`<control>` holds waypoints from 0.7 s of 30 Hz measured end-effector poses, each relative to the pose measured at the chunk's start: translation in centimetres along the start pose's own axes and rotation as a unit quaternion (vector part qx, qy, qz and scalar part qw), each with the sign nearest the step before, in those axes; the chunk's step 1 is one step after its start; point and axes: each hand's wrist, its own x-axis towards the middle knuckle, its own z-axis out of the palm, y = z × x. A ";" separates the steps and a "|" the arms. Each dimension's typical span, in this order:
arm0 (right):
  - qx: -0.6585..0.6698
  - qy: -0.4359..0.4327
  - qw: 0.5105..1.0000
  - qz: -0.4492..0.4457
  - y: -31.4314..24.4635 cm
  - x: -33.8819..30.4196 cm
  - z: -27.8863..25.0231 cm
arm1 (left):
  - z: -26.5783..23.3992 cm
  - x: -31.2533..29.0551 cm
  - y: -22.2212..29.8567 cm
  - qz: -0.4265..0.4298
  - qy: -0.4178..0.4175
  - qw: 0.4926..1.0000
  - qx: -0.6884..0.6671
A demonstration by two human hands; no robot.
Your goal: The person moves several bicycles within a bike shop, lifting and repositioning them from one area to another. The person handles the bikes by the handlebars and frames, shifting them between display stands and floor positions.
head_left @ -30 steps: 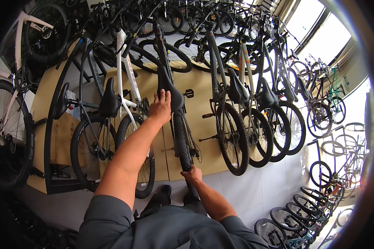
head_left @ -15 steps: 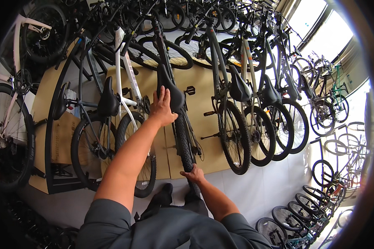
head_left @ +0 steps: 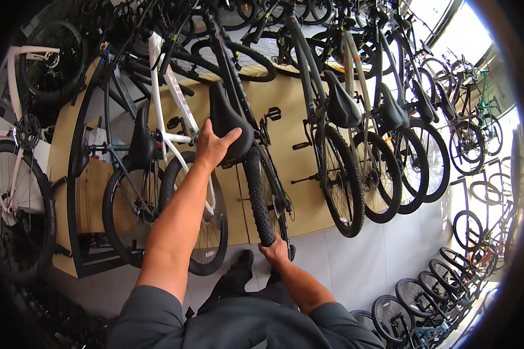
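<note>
A dark bicycle (head_left: 229, 71) stands in front of me, its rear end toward me. My left hand (head_left: 211, 145) grips the left rear edge of its black saddle (head_left: 227, 120), the thumb over the top and the other fingers partly hidden along the side. Lower down, my right hand (head_left: 275, 251) is closed round the near end of the knobbly rear tire (head_left: 257, 195); some of those fingers are out of sight. The saddle leans to the left. A black pedal (head_left: 273, 113) sticks out on the bicycle's right side.
Close on the left stand a white bicycle (head_left: 167, 116) and a dark one with a black saddle (head_left: 141, 142). Several more bicycles (head_left: 343, 180) are lined up to the right. A low tan platform (head_left: 297, 209) lies beneath, with grey floor tiles (head_left: 355, 256) before it.
My left hand has shifted from lying on the saddle to gripping its left side. The saddle has tipped left. My right hand has closed more tightly round the rear tire.
</note>
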 end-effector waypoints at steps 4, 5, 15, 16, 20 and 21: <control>0.010 0.020 0.999 -0.022 0.1 0.2 0.2 | -0.3 0.0 0.3 0.012 -0.016 1.000 -0.003; 0.008 0.028 0.999 -0.027 0.0 0.1 0.1 | -0.4 -0.3 0.4 -0.017 -0.045 0.999 -0.001; 0.032 0.023 0.999 -0.021 -1.2 -1.2 -0.6 | -0.4 -0.6 1.0 -0.015 -0.042 0.999 -0.011; 0.034 0.030 0.999 -0.026 -1.4 -0.9 -0.5 | -0.3 -0.4 1.1 0.004 -0.007 1.000 0.012; 0.037 0.024 0.999 -0.029 -1.9 -0.1 -0.8 | -0.4 0.0 0.9 -0.002 -0.025 1.000 -0.017; 0.032 0.030 0.999 -0.028 -2.1 0.1 -1.0 | -0.4 0.1 0.8 -0.003 -0.024 1.000 -0.019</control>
